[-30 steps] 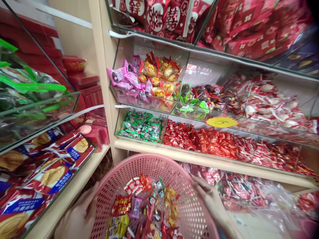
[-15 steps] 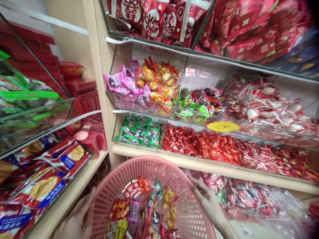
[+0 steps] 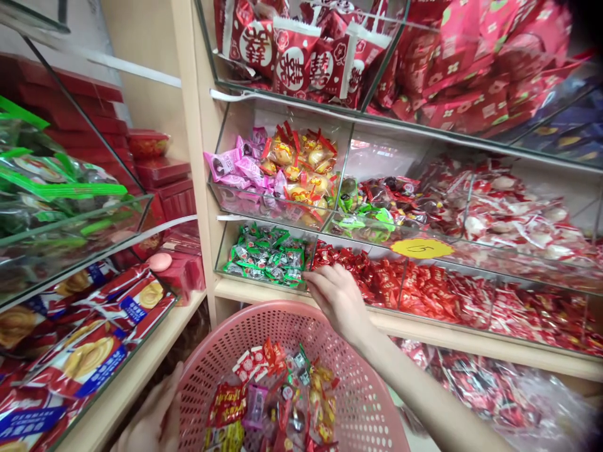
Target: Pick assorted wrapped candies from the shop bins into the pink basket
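Note:
A pink plastic basket (image 3: 372,402) with round and slotted holes is at the bottom centre, holding assorted wrapped candies (image 3: 277,395) in red, yellow, purple, green and gold. At its left rim, my left hand (image 3: 153,414) is closed on the basket, partly cut off by the frame. My right hand (image 3: 340,304) reaches over the basket's far rim to the lower shelf. Its fingers are loosely bent and a little apart, with nothing visible in them. The fingertips are at the front right corner of a clear compartment of green-wrapped candies (image 3: 266,254), close beside the red-wrapped candies (image 3: 342,260).
Above, clear bins hold purple packets (image 3: 226,164), gold-and-red packets (image 3: 301,157) and larger red packs (image 3: 294,59). A yellow price tag (image 3: 421,248) hangs on a bin. A wooden ledge (image 3: 405,326) runs behind the basket. Biscuit packs (image 3: 89,351) lie at left; bagged goods (image 3: 485,389) sit below right.
My right hand has let go of the basket's right rim and moved up and left to the green candies' compartment. My left hand stays at the basket. The view has shifted slightly.

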The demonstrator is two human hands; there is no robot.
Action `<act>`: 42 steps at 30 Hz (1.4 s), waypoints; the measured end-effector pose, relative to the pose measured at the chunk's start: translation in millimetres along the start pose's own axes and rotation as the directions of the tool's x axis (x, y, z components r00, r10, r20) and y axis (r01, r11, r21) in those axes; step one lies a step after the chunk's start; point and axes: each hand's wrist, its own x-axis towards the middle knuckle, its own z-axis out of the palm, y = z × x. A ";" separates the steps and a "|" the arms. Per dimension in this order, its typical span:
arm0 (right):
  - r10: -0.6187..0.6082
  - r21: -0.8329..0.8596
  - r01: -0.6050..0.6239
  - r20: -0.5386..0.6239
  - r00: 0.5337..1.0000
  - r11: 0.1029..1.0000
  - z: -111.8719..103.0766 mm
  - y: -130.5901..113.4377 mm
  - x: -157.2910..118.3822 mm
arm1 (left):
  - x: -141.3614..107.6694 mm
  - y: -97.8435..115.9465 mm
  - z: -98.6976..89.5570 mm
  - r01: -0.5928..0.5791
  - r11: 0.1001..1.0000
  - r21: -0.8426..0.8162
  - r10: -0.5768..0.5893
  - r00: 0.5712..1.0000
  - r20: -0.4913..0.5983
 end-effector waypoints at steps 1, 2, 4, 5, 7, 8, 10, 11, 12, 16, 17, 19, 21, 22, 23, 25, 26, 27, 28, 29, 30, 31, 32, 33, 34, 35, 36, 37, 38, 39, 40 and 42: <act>-0.066 -0.082 0.069 0.038 0.997 0.994 4.1 -4.3 17.8 | 0.3 2.0 -1.7 0.001 1.000 -0.005 -0.001 1.000 0.004; -0.124 -0.153 0.134 0.074 0.990 0.979 9.1 -7.3 33.6 | 0.8 4.0 -3.6 0.005 1.000 -0.007 -0.005 1.000 0.010; -0.213 -0.258 0.241 0.132 0.968 0.936 20.4 -9.6 57.8 | 1.8 7.1 -7.4 0.020 1.000 -0.009 -0.019 1.000 0.019; -0.243 -0.291 0.280 0.156 0.957 0.915 25.9 -9.5 66.2 | 2.2 8.0 -9.1 0.022 1.000 -0.011 -0.022 1.000 0.019; -0.275 -0.327 0.328 0.199 0.941 0.886 35.3 -8.0 76.3 | 3.0 8.5 -11.8 0.009 1.000 -0.017 -0.009 1.000 0.019; -0.280 -0.332 0.341 0.219 0.935 0.879 39.1 -7.1 78.9 | 3.2 8.3 -12.7 -0.001 1.000 -0.021 0.001 1.000 0.017; -0.285 -0.329 0.357 0.248 0.926 0.874 45.1 -5.3 81.3 | 3.3 7.9 -14.1 -0.014 1.000 -0.021 0.014 1.000 0.018; -0.290 -0.324 0.364 0.256 0.922 0.873 47.5 -4.4 81.9 | 3.1 7.8 -14.6 -0.012 1.000 -0.014 0.012 1.000 0.021; -0.299 -0.318 0.373 0.258 0.919 0.872 49.6 -3.5 82.5 | 2.9 7.8 -15.1 -0.007 1.000 -0.005 0.007 1.000 0.027; -0.321 -0.304 0.385 0.239 0.916 0.872 52.6 -0.5 85.5 | 1.9 9.1 -17.0 0.012 1.000 0.025 -0.013 0.998 0.067; -0.314 -0.306 0.374 0.228 0.922 0.876 50.7 -0.3 86.0 | 1.7 9.5 -17.5 0.014 1.000 0.027 -0.016 0.997 0.077; -0.286 -0.309 0.334 0.191 0.939 0.890 42.0 -1.5 84.8 | 1.2 11.1 -18.6 0.026 0.999 0.035 -0.029 0.995 0.093; -0.246 -0.290 0.273 0.126 0.961 0.917 27.6 -4.7 77.9 | 0.5 13.6 -19.7 0.048 0.998 0.043 -0.053 0.993 0.102; -0.223 -0.262 0.239 0.087 0.971 0.935 19.2 -6.7 71.2 | 0.2 15.1 -20.2 0.061 0.997 0.045 -0.066 0.993 0.102; -0.198 -0.218 0.202 0.042 0.979 0.955 10.8 -9.0 61.9 | 0.0 16.6 -20.6 0.071 0.997 0.042 -0.075 0.992 0.101; -0.134 -0.068 0.131 -0.049 0.990 0.989 -2.9 -13.4 35.5 | -0.2 19.1 -21.2 0.087 0.996 0.028 -0.089 0.992 0.087; -0.092 0.041 0.096 -0.086 0.992 0.995 -7.0 -15.3 18.8 | -0.2 19.7 -21.4 0.092 0.996 0.020 -0.093 0.992 0.080; -0.038 0.173 0.055 -0.103 0.994 0.983 -8.6 -16.9 0.6 | 0.0 19.9 -21.4 0.093 0.996 0.013 -0.094 0.993 0.077; 0.028 0.323 -0.001 -0.076 0.997 0.946 -7.8 -18.1 -18.2 | 0.2 19.6 -21.3 0.096 0.995 0.009 -0.096 0.992 0.078; 0.108 0.459 -0.091 -0.012 0.994 0.884 -4.8 -18.8 -36.9 | 0.4 18.7 -21.2 0.098 0.995 0.010 -0.099 0.992 0.083; 0.187 0.558 -0.187 0.059 0.981 0.808 -0.2 -19.0 -54.5 | 0.7 17.3 -20.9 0.102 0.995 0.016 -0.103 0.990 0.091; 0.236 0.617 -0.263 0.126 0.963 0.742 5.4 -18.8 -70.3 | 0.9 15.7 -20.4 0.106 0.994 0.024 -0.108 0.989 0.100; 0.274 0.644 -0.319 0.173 0.946 0.695 11.1 -18.1 -83.7 | 1.1 13.9 -19.9 0.107 0.994 0.033 -0.109 0.988 0.106; 0.297 0.654 -0.353 0.200 0.934 0.669 16.5 -17.0 -94.7 | 1.2 12.3 -19.4 0.105 0.994 0.040 -0.109 0.988 0.105; 0.307 0.653 -0.367 0.210 0.928 0.663 20.9 -15.6 -103.2 | 1.2 11.1 -18.9 0.103 0.994 0.044 -0.107 0.989 0.103; 0.310 0.649 -0.365 0.204 0.929 0.667 24.2 -14.0 -109.5 | 1.2 10.6 -18.6 0.104 0.993 0.046 -0.108 0.989 0.100; 0.307 0.648 -0.352 0.187 0.933 0.675 26.3 -12.3 -114.0 | 1.2 11.0 -18.6 0.117 0.992 0.050 -0.121 0.988 0.099; 0.301 0.648 -0.336 0.169 0.939 0.684 27.3 -10.5 -117.1 | 1.3 12.2 -19.0 0.139 0.989 0.057 -0.144 0.984 0.100; 0.291 0.650 -0.318 0.153 0.944 0.690 27.6 -8.7 -119.2 | 1.4 14.2 -19.7 0.168 0.983 0.068 -0.174 0.979 0.104; 0.280 0.655 -0.302 0.142 0.949 0.693 27.4 -6.9 -120.7 | 1.8 16.6 -20.7 0.197 0.977 0.081 -0.205 0.973 0.109; 0.273 0.658 -0.294 0.137 0.952 0.693 27.1 -5.1 -121.7 | 2.2 19.3 -22.1 0.220 0.971 0.092 -0.229 0.966 0.115; 0.265 0.657 -0.303 0.160 0.951 0.690 27.6 -1.2 -122.5 | 3.4 24.5 -25.1 0.234 0.967 0.099 -0.244 0.963 0.115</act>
